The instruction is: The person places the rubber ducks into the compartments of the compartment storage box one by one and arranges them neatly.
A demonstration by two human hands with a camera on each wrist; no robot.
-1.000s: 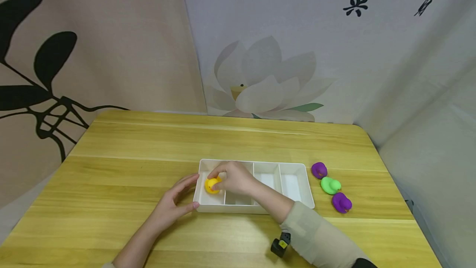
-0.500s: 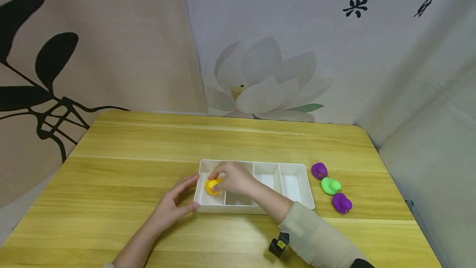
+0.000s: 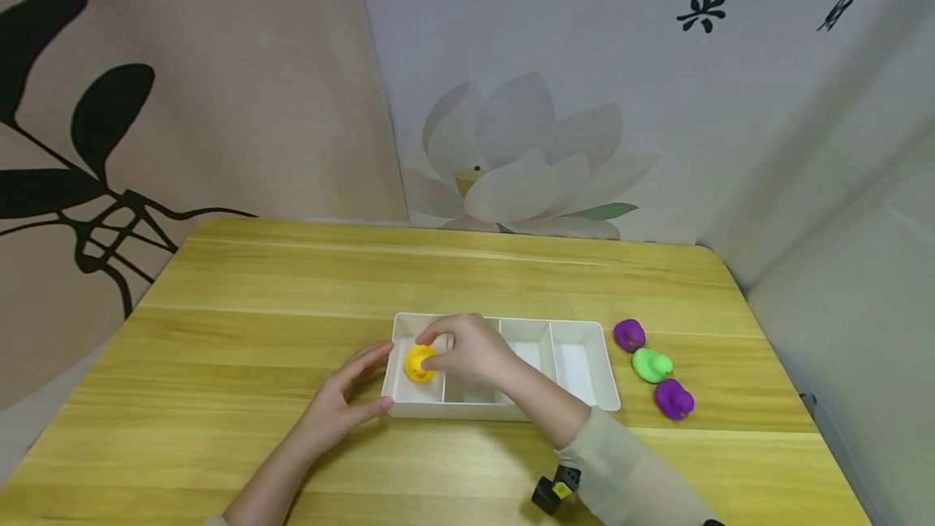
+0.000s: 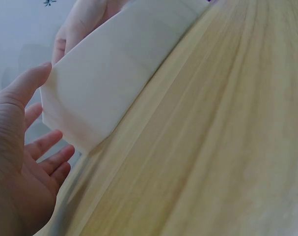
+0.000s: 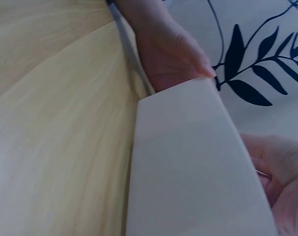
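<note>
A small yellow rubber duck (image 3: 415, 366) sits in the leftmost compartment of a white divided tray (image 3: 504, 411). My right hand (image 3: 475, 351) reaches over the tray, its thumb tip at the duck's right side and forefinger just behind the head, the duck's face showing beside them. My left hand (image 3: 338, 404) rests against the tray's left end, fingers spread, with the thumb near the front corner. In the left wrist view, the thumb of the left hand (image 4: 21, 142) touches the tray's (image 4: 104, 73) top corner. The tray wall hides the duck in both wrist views.
Right of the tray a purple duck (image 3: 629, 335), a green duck (image 3: 650, 365) and another purple duck (image 3: 674, 399) form a short line on the wooden table (image 3: 256, 291). A printed curtain (image 3: 540, 104) hangs behind the table's far edge.
My right hand's fingers have eased slightly back to the right from the yellow duck, showing more of its face. The left hand and the tray have stayed in place.
</note>
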